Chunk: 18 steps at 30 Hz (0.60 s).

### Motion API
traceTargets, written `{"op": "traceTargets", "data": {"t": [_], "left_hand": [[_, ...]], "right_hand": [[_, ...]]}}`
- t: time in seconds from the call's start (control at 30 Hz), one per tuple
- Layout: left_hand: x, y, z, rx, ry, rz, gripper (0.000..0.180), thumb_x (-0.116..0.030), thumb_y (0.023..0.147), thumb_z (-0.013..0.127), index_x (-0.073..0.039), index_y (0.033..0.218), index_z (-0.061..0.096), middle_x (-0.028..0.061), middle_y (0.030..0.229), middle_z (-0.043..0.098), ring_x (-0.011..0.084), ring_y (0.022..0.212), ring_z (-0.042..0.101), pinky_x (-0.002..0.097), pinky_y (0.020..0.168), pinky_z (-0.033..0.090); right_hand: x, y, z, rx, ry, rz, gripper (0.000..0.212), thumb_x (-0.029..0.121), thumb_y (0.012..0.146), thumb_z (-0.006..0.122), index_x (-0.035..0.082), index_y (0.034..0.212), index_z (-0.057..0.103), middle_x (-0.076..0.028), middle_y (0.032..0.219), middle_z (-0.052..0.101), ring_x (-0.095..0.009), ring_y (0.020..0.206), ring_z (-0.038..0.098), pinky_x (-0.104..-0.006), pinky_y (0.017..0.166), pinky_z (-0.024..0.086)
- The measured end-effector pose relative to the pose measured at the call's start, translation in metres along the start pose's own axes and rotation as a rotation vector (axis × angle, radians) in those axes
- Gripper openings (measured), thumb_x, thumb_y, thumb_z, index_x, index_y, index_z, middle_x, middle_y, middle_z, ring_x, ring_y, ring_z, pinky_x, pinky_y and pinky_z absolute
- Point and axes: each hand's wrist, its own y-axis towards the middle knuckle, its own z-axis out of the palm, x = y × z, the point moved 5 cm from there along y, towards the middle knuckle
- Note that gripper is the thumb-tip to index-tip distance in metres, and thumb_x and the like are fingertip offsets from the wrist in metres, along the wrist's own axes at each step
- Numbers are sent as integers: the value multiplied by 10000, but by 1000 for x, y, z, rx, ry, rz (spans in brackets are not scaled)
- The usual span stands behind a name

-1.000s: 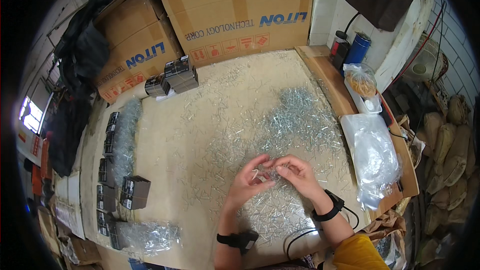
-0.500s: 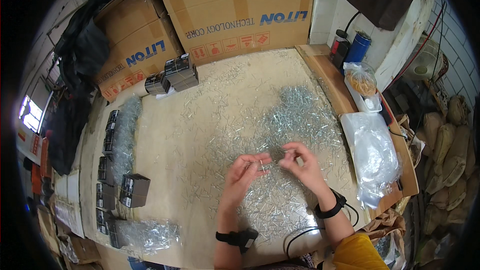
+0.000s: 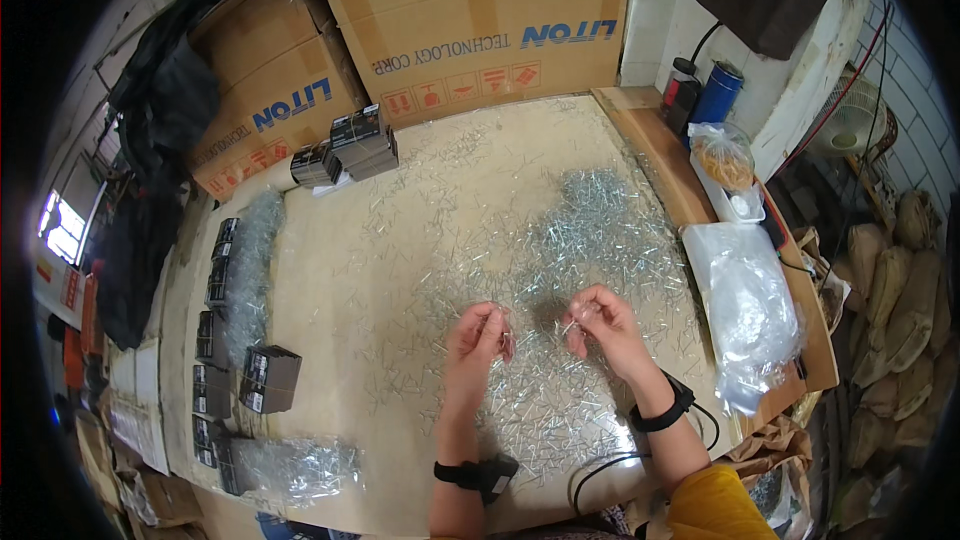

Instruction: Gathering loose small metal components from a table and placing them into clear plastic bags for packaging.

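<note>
Thin silvery metal pins (image 3: 560, 410) lie scattered over the pale worktop, with a denser heap (image 3: 595, 202) at the far right of my hands. My left hand (image 3: 478, 332) is closed just above the loose pins, thumb against curled fingers; slight glints of metal pins show at its fingertips. Close by on the right, my right hand (image 3: 603, 325) pinches thin metal pins between thumb and fingers, its knuckles bent. A gap separates the two hands. How many pins each one holds is too small to tell. Both wrists wear black bands.
Clear bags of pins (image 3: 254, 280) and small dark boxes (image 3: 270, 380) line the left edge. Banded dark boxes (image 3: 362, 145) stand before large cartons (image 3: 480, 30) at the back. A clear plastic bag (image 3: 745, 310) lies on the right ledge. A black cable (image 3: 590, 480) curves near my right forearm.
My left hand has drawn back a little to the left and its extended fingers have curled in. The right fingers have closed further. The gap between the hands is wider.
</note>
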Motion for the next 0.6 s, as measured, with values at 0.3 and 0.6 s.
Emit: {"op": "traceTargets", "data": {"t": [0.3,0.6], "left_hand": [[4,2,-4,30,-45,-80,239,-239,1018,509,-17,1053,589,63,800,620,129,708,610,251,576,474],[4,-8,32,257,105,90,352,-69,896,679,2,1217,550,87,978,666,171,835,660,285,715,534]], "right_hand": [[1,-1,-24,-144,-129,-2,313,327,1013,516,42,938,621,10,630,557,-48,518,478,-206,476,376],[2,-5,7,-2,-115,-19,183,145,971,581,9,1026,690,-10,818,630,-72,723,556,-207,650,447]]}}
